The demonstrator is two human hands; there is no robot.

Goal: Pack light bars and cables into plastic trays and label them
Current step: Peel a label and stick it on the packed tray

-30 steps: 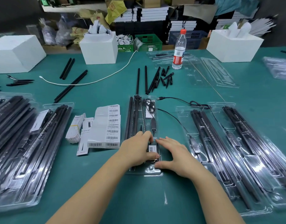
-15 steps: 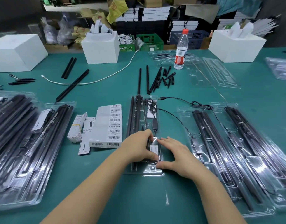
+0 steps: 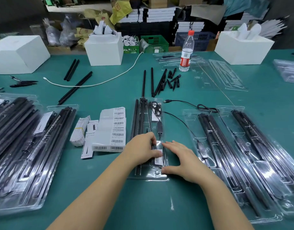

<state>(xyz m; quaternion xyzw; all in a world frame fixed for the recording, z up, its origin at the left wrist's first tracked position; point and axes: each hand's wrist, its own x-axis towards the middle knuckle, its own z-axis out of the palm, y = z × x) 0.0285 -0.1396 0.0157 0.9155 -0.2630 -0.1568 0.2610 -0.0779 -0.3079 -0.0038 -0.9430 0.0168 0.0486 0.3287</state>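
A clear plastic tray (image 3: 147, 177) lies in front of me on the green table, holding black light bars (image 3: 139, 117) and a coiled black cable (image 3: 155, 107). A white barcode label (image 3: 158, 157) sits on its near right part. My left hand (image 3: 141, 149) rests on the tray, thumb pressing beside the label, fingers lying over the bars. My right hand (image 3: 179, 159) lies flat along the tray's right edge, thumb on the near corner, fingers pointing at the label. A sheet of barcode labels (image 3: 112, 130) lies left of the tray.
Filled trays (image 3: 26, 146) are stacked at the left, and others (image 3: 242, 155) lie at the right with a USB cable (image 3: 189, 102) trailing out. Loose black bars and spikes (image 3: 161, 80), a water bottle (image 3: 186, 52), empty trays (image 3: 222, 75) and white boxes (image 3: 104, 48) lie further back.
Both hands slid slightly away from me along the tray; the left thumb now presses nearer the label's upper edge.
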